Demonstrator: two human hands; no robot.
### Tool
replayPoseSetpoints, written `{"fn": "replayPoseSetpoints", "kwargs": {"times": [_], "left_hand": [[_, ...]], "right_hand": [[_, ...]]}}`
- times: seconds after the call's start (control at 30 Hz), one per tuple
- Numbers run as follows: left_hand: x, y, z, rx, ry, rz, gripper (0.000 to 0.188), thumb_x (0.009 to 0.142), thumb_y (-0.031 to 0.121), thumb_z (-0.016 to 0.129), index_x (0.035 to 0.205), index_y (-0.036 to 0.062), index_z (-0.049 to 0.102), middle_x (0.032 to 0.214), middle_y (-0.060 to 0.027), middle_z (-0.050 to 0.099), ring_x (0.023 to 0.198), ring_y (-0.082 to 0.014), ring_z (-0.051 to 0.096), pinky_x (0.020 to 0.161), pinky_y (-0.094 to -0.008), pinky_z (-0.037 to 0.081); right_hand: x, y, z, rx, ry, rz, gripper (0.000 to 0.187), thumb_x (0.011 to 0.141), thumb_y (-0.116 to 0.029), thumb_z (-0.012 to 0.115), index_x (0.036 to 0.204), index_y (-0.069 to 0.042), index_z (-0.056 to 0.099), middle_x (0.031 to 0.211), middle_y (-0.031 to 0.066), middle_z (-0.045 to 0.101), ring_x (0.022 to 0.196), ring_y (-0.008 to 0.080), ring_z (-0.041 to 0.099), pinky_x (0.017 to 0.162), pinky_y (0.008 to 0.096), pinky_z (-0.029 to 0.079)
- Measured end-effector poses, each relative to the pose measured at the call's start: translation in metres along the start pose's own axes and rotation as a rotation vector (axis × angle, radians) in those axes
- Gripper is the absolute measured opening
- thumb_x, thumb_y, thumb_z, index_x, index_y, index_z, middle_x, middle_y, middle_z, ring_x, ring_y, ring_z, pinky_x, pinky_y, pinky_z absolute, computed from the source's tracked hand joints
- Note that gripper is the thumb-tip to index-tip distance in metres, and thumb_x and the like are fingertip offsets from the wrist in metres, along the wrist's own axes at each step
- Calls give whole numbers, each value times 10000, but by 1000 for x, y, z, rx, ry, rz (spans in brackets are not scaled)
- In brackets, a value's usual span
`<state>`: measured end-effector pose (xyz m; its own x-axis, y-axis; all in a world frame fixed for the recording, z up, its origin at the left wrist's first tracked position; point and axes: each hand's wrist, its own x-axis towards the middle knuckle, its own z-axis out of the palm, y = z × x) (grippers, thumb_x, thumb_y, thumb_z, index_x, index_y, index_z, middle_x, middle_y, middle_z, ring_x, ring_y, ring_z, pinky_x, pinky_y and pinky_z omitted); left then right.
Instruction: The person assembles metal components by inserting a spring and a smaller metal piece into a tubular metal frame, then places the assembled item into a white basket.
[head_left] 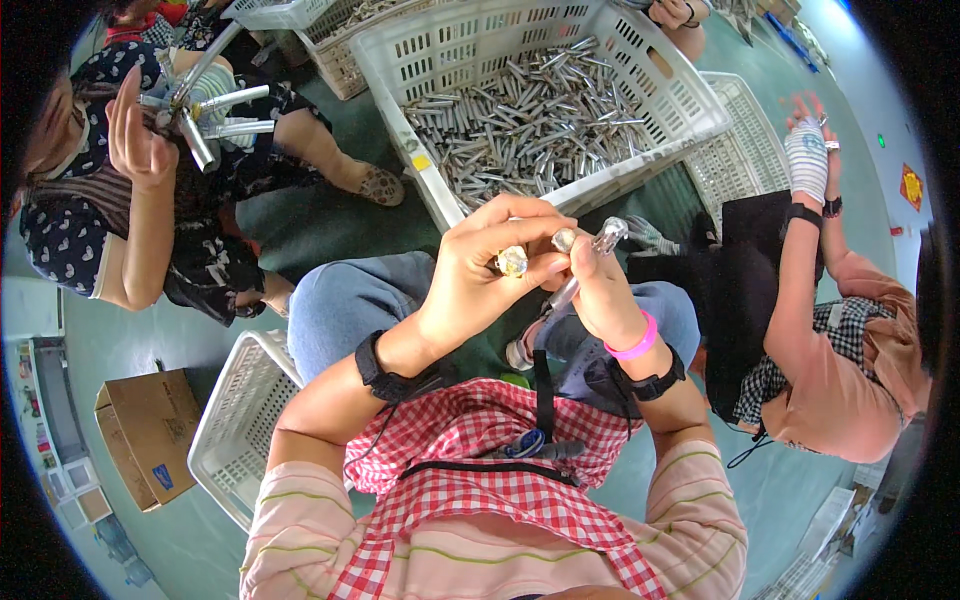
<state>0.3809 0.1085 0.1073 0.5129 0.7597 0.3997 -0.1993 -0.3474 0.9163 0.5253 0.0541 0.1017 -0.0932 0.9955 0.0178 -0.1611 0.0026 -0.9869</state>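
white crates (690, 95): 5 | cardboard box (150, 432): 1 | wristbands (392, 378): 3

Left hand (480, 270) fingers cover most of the small round part (512, 261); co-worker's bundle of tubes (205, 105), upper left, partly behind their hand.

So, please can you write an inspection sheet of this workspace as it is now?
Surface: green floor; no table seen.
Job's things: left hand pinches a small shiny cap; right hand holds a slim metal tube.
Clutter: white crate full of metal tubes; empty white crate; cardboard box.
Grippers: both hands closed on parts.
Cables: black cord from the left wrist strap.
Surroundings: two seated co-workers handling tubes.
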Motion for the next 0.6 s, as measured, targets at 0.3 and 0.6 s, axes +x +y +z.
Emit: {"fn": "replayPoseSetpoints", "kwargs": {"times": [0.3,0.6], "left_hand": [[1,1,-10,-212,1,-1,312,779,131,639,1069,23,602,1079,-91,534,776,-85,553,704,-236,449],[5,-12,-9,-258,-70,88,163,780,82,633,928,14,636,968,-100,590,871,-159,561,742,-277,456]], "right_hand": [[4,1,-7,70,-184,1,545,845,-585,400,801,-54,512,657,-47,397,588,52,323,508,211,250],[1,5,-3,233,-223,108,540,829,-595,410,771,-65,496,642,-25,413,546,58,329,470,203,250]]}}
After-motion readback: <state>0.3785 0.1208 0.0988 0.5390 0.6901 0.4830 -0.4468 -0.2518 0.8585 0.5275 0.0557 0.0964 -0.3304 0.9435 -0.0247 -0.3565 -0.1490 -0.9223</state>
